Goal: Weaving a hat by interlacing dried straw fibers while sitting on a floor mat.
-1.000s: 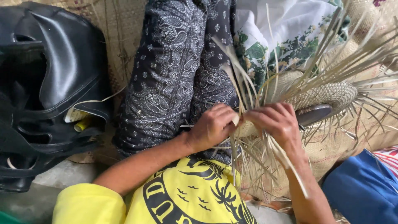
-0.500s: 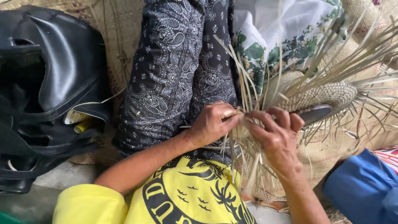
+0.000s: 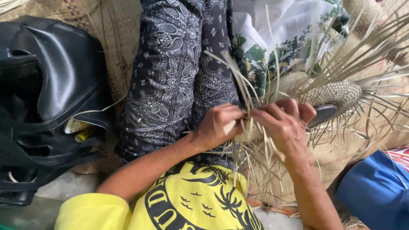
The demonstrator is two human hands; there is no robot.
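Now, head view | left hand (image 3: 219,125) pinched on pale straw strips (image 3: 238,127) to keep them tight | right hand (image 3: 283,123) closed on strips just beside, folding them | woven piece (image 3: 336,93) beyond right hand, loose ends fanning out | black bag (image 3: 51,98) far from left hand, on mat (image 3: 115,25)

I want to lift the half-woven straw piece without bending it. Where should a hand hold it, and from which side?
Probably the dense woven part, taken from the right edge: it looks firm, while the loose strips fan out thin and both the left hand and right hand crowd the near side.
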